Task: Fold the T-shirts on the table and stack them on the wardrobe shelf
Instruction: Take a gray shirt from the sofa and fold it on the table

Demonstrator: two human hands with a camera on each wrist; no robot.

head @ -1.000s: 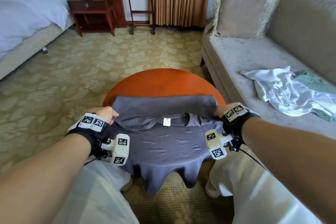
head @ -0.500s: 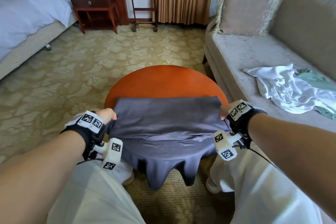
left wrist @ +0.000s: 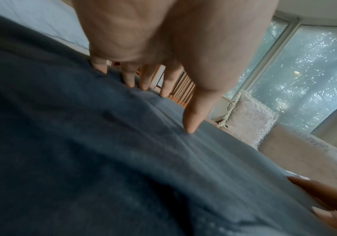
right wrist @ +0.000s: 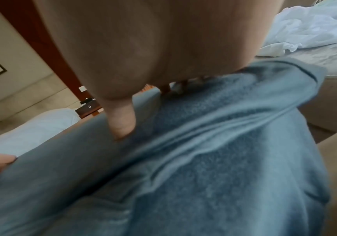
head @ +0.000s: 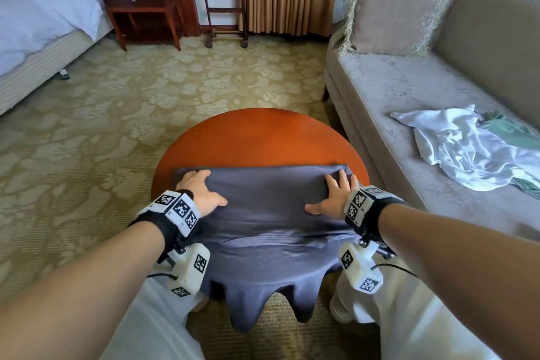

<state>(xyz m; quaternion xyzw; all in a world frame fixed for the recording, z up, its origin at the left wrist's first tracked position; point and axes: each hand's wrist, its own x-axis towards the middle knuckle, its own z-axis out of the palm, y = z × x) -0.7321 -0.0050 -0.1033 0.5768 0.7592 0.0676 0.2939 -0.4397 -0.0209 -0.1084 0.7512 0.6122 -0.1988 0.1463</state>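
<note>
A grey T-shirt (head: 266, 207) lies folded across the near half of the round wooden table (head: 260, 137), its lower part hanging over the front edge. My left hand (head: 198, 193) lies flat on the left end of the folded layer, fingers spread. My right hand (head: 336, 196) presses flat on the right end. In the left wrist view the left hand's fingers (left wrist: 192, 115) touch the grey T-shirt (left wrist: 103, 159). The right wrist view shows the thumb (right wrist: 121, 124) down on the grey T-shirt (right wrist: 204, 159). No wardrobe is in view.
A grey sofa (head: 409, 90) stands right of the table with a crumpled white garment (head: 467, 149), a green one (head: 508, 131) and a cushion (head: 400, 3). A bed (head: 38, 17) and a dark nightstand (head: 140, 9) are at the far left. Patterned carpet (head: 117, 114) surrounds the table.
Both hands brought the pinched upper edge of the shirt over toward me, covering the collar and label, let it go, and now lie flat on the folded layer.
</note>
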